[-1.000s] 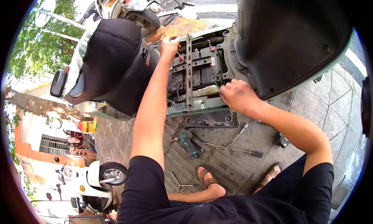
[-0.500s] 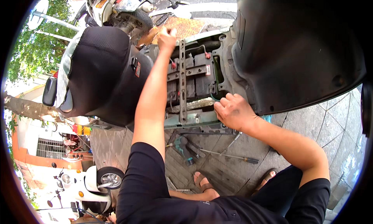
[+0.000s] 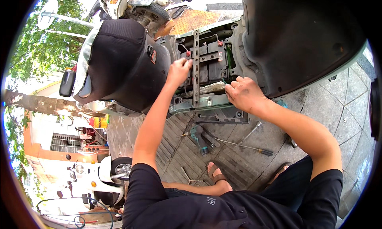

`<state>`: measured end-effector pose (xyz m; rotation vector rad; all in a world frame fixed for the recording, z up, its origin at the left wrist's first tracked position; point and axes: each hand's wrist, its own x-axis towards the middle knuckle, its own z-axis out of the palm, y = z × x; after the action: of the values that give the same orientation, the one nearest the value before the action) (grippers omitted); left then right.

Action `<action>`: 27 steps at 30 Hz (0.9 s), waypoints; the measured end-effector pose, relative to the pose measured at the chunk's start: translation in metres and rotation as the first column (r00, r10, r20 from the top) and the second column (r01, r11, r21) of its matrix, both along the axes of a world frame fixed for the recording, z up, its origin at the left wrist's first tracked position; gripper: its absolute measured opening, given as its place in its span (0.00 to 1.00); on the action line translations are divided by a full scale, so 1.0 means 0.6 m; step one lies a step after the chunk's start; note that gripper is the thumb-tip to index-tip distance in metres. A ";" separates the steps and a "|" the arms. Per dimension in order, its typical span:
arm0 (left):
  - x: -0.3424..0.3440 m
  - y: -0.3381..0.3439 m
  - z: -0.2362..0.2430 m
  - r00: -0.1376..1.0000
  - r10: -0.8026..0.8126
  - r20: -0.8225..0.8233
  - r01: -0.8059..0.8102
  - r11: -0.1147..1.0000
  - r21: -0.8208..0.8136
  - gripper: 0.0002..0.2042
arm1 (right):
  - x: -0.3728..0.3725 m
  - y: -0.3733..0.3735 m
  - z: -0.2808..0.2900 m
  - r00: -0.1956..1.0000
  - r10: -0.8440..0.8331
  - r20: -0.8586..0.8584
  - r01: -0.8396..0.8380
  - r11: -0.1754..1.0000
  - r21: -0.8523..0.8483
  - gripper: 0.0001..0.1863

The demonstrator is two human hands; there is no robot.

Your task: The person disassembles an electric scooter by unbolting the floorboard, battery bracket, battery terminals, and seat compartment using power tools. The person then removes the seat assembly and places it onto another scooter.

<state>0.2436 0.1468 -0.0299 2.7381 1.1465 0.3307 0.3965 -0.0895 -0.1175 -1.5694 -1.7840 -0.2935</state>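
An opened scooter floor holds black batteries (image 3: pixel 209 74) with red-capped terminals. A slotted metal bar (image 3: pixel 195 66) crosses over them, with a shorter bracket (image 3: pixel 208 57) beside it. My left hand (image 3: pixel 180 72) is closed at the left side of the batteries, next to the slotted bar; whatever its fingers pinch is too small to see. My right hand (image 3: pixel 245 94) is closed over the near right corner of the battery bay. A green wire (image 3: pixel 225 81) runs toward its fingertips, but I cannot make out whether they hold it.
On the paving below lie a teal power drill (image 3: pixel 198 138), a long screwdriver (image 3: pixel 260 150), a silver-shafted tool (image 3: pixel 250 132) and a three-armed wrench (image 3: pixel 188 176). The scooter's black-covered seat (image 3: pixel 113 58) rises left; a dark body panel (image 3: pixel 302 42) stands right. Other scooters are parked beyond.
My left hand has come back from the far edge of the bay to the near left of the batteries. My right hand stays at the near right corner. The whole view has shifted slightly.
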 end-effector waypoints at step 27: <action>0.042 -0.132 -0.027 0.952 0.225 0.209 -0.232 0.973 0.009 0.24 | 0.014 -0.010 -0.002 0.995 0.071 -0.067 -0.082 0.983 -0.166 0.11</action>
<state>0.2686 0.0678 -0.0462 2.5254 1.4106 0.6525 0.4052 -0.0957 -0.1186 -1.6031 -1.8565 -0.0580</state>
